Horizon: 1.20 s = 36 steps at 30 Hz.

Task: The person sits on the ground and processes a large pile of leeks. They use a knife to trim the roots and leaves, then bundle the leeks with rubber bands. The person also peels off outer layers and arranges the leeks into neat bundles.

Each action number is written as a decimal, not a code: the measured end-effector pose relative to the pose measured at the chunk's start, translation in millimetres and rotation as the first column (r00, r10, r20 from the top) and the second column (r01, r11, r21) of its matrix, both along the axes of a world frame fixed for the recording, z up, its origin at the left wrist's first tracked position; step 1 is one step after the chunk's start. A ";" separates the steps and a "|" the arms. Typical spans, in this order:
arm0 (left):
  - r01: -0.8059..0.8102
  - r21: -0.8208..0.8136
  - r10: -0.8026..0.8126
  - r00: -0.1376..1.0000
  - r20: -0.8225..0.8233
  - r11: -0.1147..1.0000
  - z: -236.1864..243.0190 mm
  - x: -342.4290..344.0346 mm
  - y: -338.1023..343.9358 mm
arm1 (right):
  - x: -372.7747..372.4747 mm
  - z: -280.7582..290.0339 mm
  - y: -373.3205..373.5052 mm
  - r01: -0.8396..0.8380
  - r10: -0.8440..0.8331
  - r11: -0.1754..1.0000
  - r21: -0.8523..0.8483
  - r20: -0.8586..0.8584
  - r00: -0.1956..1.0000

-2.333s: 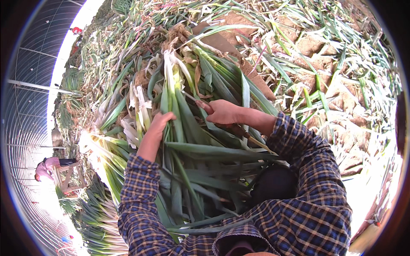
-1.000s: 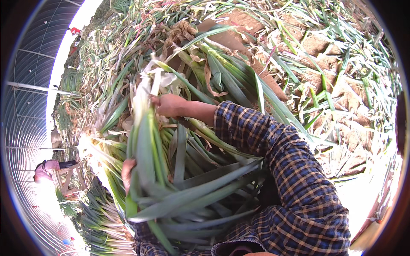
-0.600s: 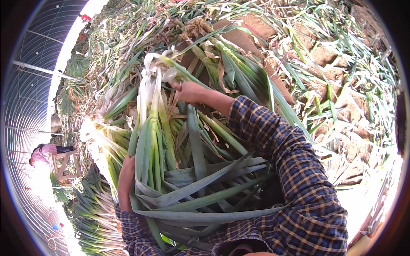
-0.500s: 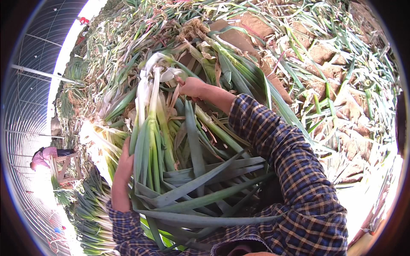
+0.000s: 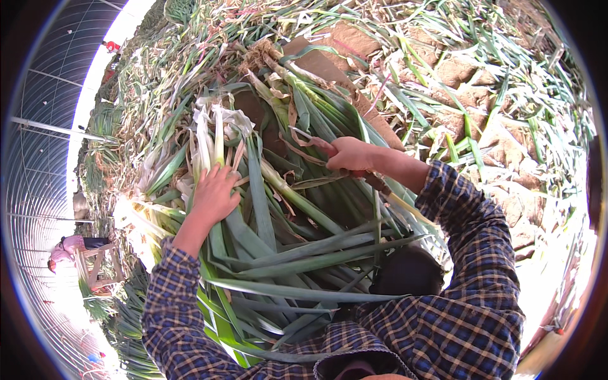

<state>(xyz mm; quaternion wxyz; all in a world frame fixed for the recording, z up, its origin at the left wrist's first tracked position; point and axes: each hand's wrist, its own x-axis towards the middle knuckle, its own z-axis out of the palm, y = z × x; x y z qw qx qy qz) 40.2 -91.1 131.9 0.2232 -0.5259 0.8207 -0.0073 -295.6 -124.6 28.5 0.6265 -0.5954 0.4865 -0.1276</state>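
A bunch of leeks (image 5: 218, 136) lies in front of me, pale ends pointing away and green leaves (image 5: 297, 256) fanned toward my lap. My left hand (image 5: 214, 193) rests on top of the stalks just below their white part, fingers stretched out and a little apart. To the right of the bunch, my right hand (image 5: 351, 155) is closed. A thin pale tip and a brownish piece show on either side of its fist; whether this is a tool or a withered leaf, I cannot tell. Dry leaf strips (image 5: 294, 114) hang close by its fingers.
More leeks with roots (image 5: 263, 57) lie beyond, beside a flat brown board-like piece (image 5: 326, 66). Leaf scraps (image 5: 405, 95) cover the ground. Left, rows of leeks (image 5: 136, 329) and a wooden frame (image 5: 98, 266) stand near another person (image 5: 60, 250) under a curved roof.
My right hand has moved right and toward me, away from the white ends. My left hand has shifted from the bunch's left side onto the top of its stalks.
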 end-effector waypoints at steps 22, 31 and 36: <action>0.723 -0.064 -0.673 0.603 -0.429 0.688 -132.0 -258.5 -83.2 | -103.9 30.5 -6.7 0.125 -0.130 0.991 0.048 0.131 0.983; 0.741 -0.066 -0.743 0.659 -0.117 0.668 -5.5 -123.5 -30.0 | -105.3 37.5 -0.3 0.171 -0.173 0.985 0.024 0.147 0.974; 0.522 -0.008 -0.488 0.793 -0.365 0.853 82.8 -40.3 97.7 | -52.0 63.5 19.8 0.001 0.007 0.981 -0.191 0.044 0.999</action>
